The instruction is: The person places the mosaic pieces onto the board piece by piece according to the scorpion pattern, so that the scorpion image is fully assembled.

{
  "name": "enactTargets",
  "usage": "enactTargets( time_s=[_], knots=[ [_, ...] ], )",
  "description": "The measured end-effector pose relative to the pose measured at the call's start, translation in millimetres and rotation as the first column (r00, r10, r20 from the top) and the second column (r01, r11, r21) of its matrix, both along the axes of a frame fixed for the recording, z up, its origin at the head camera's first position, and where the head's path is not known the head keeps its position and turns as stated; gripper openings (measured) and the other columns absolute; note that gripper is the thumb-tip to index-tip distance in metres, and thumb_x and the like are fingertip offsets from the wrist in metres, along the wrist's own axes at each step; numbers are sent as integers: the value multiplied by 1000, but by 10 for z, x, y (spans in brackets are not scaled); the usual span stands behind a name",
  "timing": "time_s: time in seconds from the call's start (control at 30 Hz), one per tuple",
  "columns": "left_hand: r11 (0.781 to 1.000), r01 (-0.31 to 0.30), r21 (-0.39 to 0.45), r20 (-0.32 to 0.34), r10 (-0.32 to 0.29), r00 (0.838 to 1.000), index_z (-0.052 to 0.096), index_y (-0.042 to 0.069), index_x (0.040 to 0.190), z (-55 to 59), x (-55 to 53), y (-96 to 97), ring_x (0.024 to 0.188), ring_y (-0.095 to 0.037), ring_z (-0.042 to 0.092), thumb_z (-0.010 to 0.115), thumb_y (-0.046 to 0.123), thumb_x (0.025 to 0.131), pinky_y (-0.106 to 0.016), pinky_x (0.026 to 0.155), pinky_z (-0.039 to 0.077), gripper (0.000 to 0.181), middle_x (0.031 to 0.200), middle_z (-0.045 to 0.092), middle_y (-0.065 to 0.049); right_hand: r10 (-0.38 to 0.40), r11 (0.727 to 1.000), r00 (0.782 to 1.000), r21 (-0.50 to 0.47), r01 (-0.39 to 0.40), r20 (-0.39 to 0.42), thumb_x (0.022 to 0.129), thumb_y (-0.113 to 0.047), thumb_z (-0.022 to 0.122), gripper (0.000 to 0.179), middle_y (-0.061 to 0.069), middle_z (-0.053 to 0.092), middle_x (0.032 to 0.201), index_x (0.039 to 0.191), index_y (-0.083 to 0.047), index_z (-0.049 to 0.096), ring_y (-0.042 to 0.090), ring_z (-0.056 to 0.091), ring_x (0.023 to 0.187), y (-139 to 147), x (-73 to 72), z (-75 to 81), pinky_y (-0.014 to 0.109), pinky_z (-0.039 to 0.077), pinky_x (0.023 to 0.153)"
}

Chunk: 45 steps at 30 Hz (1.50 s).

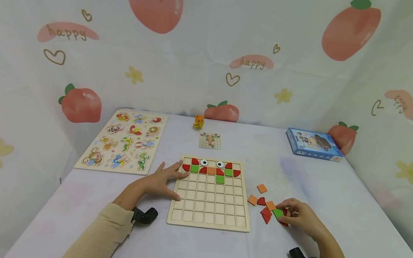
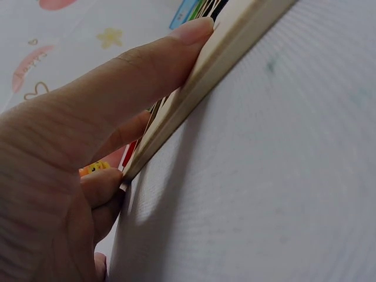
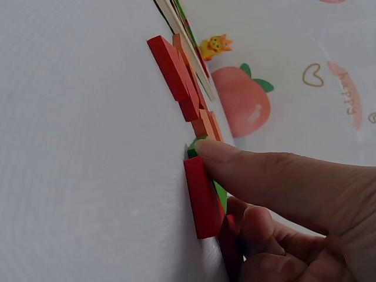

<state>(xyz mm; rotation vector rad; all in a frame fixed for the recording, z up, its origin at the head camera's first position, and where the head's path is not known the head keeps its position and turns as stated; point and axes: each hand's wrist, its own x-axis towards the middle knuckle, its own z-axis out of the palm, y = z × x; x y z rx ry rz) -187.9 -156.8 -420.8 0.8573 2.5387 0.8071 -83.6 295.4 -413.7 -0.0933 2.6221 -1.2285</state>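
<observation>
A wooden grid board [image 1: 208,210] lies in front of me, its top rows holding red quarter-circle, green and orange tiles and two eye discs. My left hand [image 1: 160,181] rests along the board's left edge with fingers spread; in the left wrist view the thumb [image 2: 158,61] presses on the rim. To the right of the board, my right hand [image 1: 302,217] pinches a green square tile [image 1: 277,213] among loose pieces. Its thumb [image 3: 258,170] touches the green tile in the right wrist view, beside a red piece [image 3: 202,200]. The curled fingers partly hide other red pieces.
Loose orange tiles [image 1: 262,188] and red pieces [image 1: 266,212] lie between board and right hand. A small pattern card [image 1: 210,141] and orange-yellow figurine [image 1: 198,121] are behind the board. An animal puzzle board [image 1: 105,131] lies back left, a blue box [image 1: 314,144] back right.
</observation>
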Motion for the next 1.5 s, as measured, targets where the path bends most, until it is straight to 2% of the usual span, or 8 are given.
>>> enactTargets(
  time_s=[0.1, 0.37, 0.6, 0.83, 1.07, 1.27, 1.4, 1.5],
  knots=[
    [1000, -4, 2, 1, 4, 1000, 45, 24, 139, 6, 4, -3, 146, -27, 8, 78, 53, 65, -55, 114, -12, 86, 158, 7, -8, 0, 1000, 1000, 17, 0, -3, 76, -18, 76, 36, 12, 56, 99, 105, 2, 67, 8, 46, 65, -5, -6, 5, 21, 44, 54],
    [1000, -20, 5, 8, 20, 1000, 46, 25, 139, 0, -3, 3, 146, -26, 7, 79, 52, 63, -55, 114, -12, 87, 158, 7, -7, -62, 997, 997, 52, 60, 40, 76, -18, 76, 39, 6, 55, 80, 105, 4, 63, 8, 48, 67, 10, 13, 27, 19, 46, 55],
    [1000, -15, 1, 3, 15, 1000, 46, 25, 139, -25, -11, 2, 146, -25, 7, 78, 53, 63, -55, 114, -12, 87, 158, 6, -6, -73, 995, 996, 77, 69, 46, 74, -20, 77, 39, 4, 53, 75, 100, 4, 62, 8, 47, 66, -1, 11, 38, 19, 44, 54],
    [1000, -16, 8, 1, 16, 1000, 46, 25, 138, -27, -17, -4, 146, -25, 7, 78, 53, 63, -55, 114, -13, 87, 158, 6, -6, -75, 994, 997, 77, 74, 17, 75, -15, 77, 34, 4, 52, 75, 97, 4, 60, 7, 46, 65, -20, 14, 40, 20, 43, 52],
    [1000, -14, 0, 3, 14, 1000, 46, 26, 139, -41, -17, -1, 146, -25, 8, 78, 54, 64, -54, 114, -13, 86, 158, 7, -6, -40, 998, 999, 42, 40, -6, 80, -12, 72, 25, 6, 57, 84, 93, 2, 56, 6, 51, 67, -8, -20, 58, 21, 47, 56],
    [1000, -20, 1, 9, 20, 1000, 46, 25, 139, -24, -4, 2, 146, -25, 7, 78, 53, 63, -54, 114, -12, 87, 158, 6, -6, -88, 993, 996, -82, 90, 26, 84, -17, 68, 31, 4, 61, 83, 102, 5, 55, 10, 57, 69, -38, -123, 109, 24, 51, 57],
    [1000, -25, 4, 13, 25, 1000, 46, 25, 139, -12, 2, 2, 146, -25, 7, 79, 52, 63, -54, 114, -13, 87, 158, 5, -6, -126, 968, 991, -212, 131, 35, 87, -15, 64, 31, -3, 62, 84, 106, 7, 52, 12, 57, 72, -103, -195, 159, 22, 51, 61],
    [1000, -21, 2, 9, 21, 1000, 46, 25, 139, -9, 4, 4, 146, -25, 7, 79, 52, 64, -54, 114, -13, 86, 158, 6, -6, -143, 941, 987, -299, 158, 69, 89, -16, 62, 24, -8, 61, 83, 106, 0, 53, 12, 53, 70, -172, -250, 187, 21, 49, 61]
  ],
)
